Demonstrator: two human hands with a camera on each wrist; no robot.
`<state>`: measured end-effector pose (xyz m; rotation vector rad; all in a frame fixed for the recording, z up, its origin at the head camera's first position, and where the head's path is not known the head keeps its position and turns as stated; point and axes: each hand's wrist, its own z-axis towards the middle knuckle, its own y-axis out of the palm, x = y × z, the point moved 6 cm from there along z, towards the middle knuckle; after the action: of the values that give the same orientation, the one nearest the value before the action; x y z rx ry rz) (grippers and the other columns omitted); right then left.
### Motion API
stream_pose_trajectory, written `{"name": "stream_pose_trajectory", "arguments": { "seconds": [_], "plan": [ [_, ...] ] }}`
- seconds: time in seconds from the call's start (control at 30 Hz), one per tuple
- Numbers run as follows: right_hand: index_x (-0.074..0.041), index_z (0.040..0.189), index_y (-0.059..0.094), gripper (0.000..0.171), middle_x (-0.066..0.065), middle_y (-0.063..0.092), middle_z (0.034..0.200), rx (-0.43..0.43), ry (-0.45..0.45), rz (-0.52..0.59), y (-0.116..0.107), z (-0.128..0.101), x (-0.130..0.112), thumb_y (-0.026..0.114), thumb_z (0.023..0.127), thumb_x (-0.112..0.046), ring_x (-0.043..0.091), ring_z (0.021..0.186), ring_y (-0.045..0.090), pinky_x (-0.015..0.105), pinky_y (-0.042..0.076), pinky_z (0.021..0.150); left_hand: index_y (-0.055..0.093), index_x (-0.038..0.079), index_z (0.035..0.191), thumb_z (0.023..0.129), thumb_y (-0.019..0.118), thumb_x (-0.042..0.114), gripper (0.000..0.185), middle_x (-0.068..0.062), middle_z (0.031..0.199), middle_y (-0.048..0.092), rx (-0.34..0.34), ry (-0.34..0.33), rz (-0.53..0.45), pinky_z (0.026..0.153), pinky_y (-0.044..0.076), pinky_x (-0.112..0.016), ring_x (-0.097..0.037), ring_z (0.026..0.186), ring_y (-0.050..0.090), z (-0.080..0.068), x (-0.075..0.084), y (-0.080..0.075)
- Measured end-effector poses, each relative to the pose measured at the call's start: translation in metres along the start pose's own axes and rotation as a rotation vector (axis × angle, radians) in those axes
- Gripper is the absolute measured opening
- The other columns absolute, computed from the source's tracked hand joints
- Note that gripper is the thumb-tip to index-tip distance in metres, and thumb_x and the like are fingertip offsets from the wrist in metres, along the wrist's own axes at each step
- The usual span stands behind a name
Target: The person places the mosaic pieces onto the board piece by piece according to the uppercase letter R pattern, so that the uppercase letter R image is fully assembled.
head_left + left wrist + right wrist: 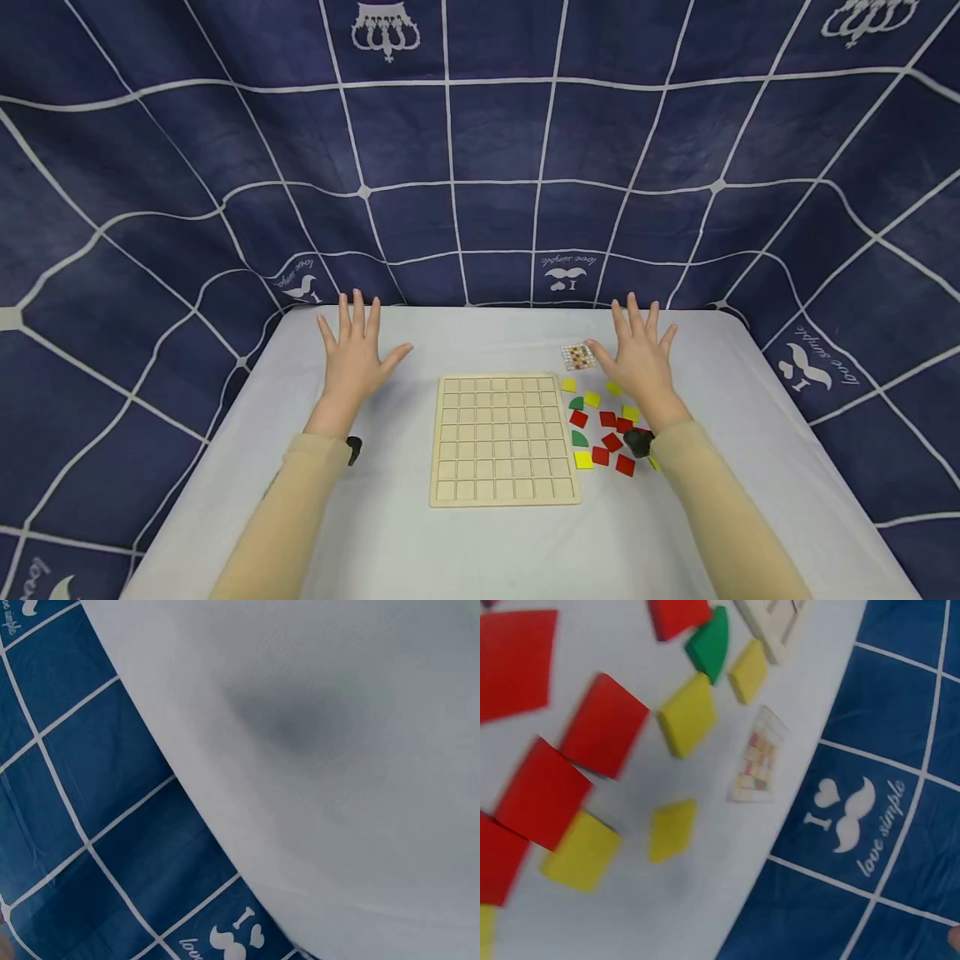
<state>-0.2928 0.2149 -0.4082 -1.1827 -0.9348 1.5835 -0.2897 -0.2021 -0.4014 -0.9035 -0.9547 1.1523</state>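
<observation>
Curtain (495, 142), dark blue, ruled with white lines and printed with white motifs: hung outward of the left fingers, beyond the fingertips of both hands, and round outward of the right fingers.

Desk (375, 533), white-surfaced: set beneath the fingers of both hands.

Left hand (354, 362): held over the desk, back uppermost, fingers straight and fanned apart, nothing gripped; thumb pointed inward. Wrist covered by a beige left sleeve (281, 517); a small black device (354, 451) carried there, behind the fingers. A blurred shadow (289, 724) was shown on the desk by the left wrist view.

Grid board (504, 440), pale, divided into square cells: laid flat between the two hands, nearer the body than the fingers of either.

Card (576, 357), printed with small coloured squares: placed just left of the right thumb's tip.

Yellow pieces (583, 460), red pieces (601, 456) and two green pieces (580, 439), the last curve-edged: scattered behind the right fingers, between board and right wrist, some partly hidden by the wrist.

Right hand (641, 358): held beyond most of the pieces, back uppermost, fingers extended and well spread, nothing grasped. Wrist covered by a beige right sleeve (727, 517).
</observation>
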Motion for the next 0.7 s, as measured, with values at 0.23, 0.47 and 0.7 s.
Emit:
{"name": "stream_pose_trajectory", "arguments": {
  "seconds": [0.23, 0.47, 0.7],
  "plan": [
    [-0.006, 0.155, 0.027, 0.077, 0.021, 0.013, 0.164, -0.054, -0.005, 0.028, 0.026, -0.017, 0.002, 0.059, 0.095, -0.043, 0.050, 0.150, 0.000, 0.076, -0.003, 0.112, 0.022, 0.007, 0.157, 0.091, 0.057, 0.061, 0.092, -0.023, 0.164, 0.008, -0.036, 0.028, -0.024, 0.116, -0.007, -0.071, -0.041, 0.153, -0.004, -0.017, 0.001, 0.018],
    [-0.003, 0.150, 0.037, 0.066, 0.022, 0.021, 0.162, -0.082, -0.005, 0.051, 0.050, -0.034, 0.007, 0.061, 0.096, -0.034, 0.050, 0.148, 0.013, 0.075, 0.011, 0.113, 0.032, 0.005, 0.154, 0.091, 0.061, 0.056, 0.086, -0.026, 0.163, 0.011, -0.150, 0.044, -0.084, 0.115, -0.001, -0.073, -0.044, 0.152, 0.001, -0.042, 0.003, 0.043],
    [0.002, 0.138, 0.052, 0.052, 0.024, 0.042, 0.150, -0.139, -0.013, 0.054, 0.068, -0.044, 0.006, 0.062, 0.095, -0.025, 0.046, 0.139, 0.038, 0.064, 0.031, 0.113, 0.042, 0.006, 0.149, 0.089, 0.065, 0.053, 0.079, -0.025, 0.161, 0.019, -0.264, 0.111, -0.123, 0.115, 0.006, -0.073, -0.047, 0.151, 0.005, -0.070, 0.016, 0.064]
  ]
}}
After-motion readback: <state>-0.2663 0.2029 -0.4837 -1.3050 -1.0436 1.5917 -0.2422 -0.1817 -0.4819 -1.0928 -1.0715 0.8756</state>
